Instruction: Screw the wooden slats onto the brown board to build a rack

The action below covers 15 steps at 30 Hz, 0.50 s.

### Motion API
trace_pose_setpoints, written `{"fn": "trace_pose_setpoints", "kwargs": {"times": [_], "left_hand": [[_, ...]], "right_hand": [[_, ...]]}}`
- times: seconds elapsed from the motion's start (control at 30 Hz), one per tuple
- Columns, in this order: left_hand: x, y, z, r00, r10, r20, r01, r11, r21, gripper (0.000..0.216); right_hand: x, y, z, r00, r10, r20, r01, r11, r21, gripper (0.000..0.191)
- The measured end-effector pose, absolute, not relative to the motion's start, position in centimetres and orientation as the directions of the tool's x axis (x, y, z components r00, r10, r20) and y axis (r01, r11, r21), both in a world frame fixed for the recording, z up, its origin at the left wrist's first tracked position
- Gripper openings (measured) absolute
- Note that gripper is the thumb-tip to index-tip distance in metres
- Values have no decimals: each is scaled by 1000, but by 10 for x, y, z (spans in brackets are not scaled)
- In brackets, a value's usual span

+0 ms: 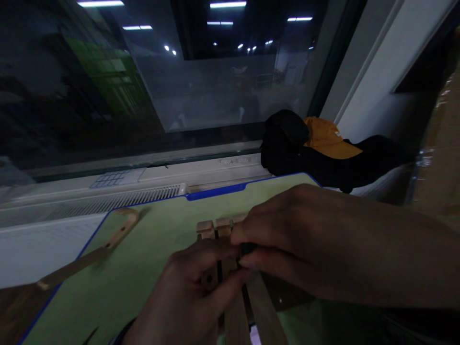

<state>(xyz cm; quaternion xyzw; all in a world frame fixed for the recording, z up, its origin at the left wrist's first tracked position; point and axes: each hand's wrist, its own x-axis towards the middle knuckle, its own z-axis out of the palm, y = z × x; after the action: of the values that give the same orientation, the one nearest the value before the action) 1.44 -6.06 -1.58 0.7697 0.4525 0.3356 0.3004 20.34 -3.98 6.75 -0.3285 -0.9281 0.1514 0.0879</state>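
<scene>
1. Closest to you, your left hand (190, 292) is curled shut around the wooden slats (268, 311). Your thumb presses on top and your fingers (201, 261) wrap the side. This grip seems to keep the slats from sliding.
2. The slats lie side by side on the green mat (151, 254), right in front of you, with their square ends pointing away from you.
3. Your right hand (298, 239) comes in from the right and rests over the slats. Its fingers (251, 235) are pinched tight on a small dark thing (247, 248), just where your two hands meet. It is too small to tell what it is.
4. The mat covers the desk (12, 311), likely to keep the wood from scratches.
5. To the left, well apart from your hands, a long wooden piece with a curved end (120, 230) lies flat, half on the mat. Nothing touches it.
6. Past the mat's blue edge, a white vent grille (143, 195) runs along the sill.
7. On the right of the sill sits a black bag (287, 148) with an orange cap (327, 139) on it, put out of the way of your hands.
8. Farthest off is the dark window (215, 86), which shows ceiling lights in the glass.
</scene>
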Motion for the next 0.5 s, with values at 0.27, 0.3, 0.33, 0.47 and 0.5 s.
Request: {"fn": "trace_pose_setpoints", "kwargs": {"times": [0.27,0.3,0.33,0.47,0.5], "left_hand": [[23,-59,-20,294,905,308,489,-420,764,12],[23,-59,-19,293,909,296,473,-407,781,13],[23,-59,-19,290,914,284,453,-393,800,14],[25,-60,-17,286,924,253,388,-353,851,13],[26,-60,-17,287,926,246,388,-347,854,13]], "right_hand": [[201,-39,64,-784,612,103,559,769,-311,16],[201,-40,64,-787,608,106,557,773,-305,16],[201,-40,65,-788,606,109,556,776,-297,16],[199,-42,67,-779,618,108,567,767,-300,13],[198,-42,67,-772,628,98,575,756,-313,13]]}}
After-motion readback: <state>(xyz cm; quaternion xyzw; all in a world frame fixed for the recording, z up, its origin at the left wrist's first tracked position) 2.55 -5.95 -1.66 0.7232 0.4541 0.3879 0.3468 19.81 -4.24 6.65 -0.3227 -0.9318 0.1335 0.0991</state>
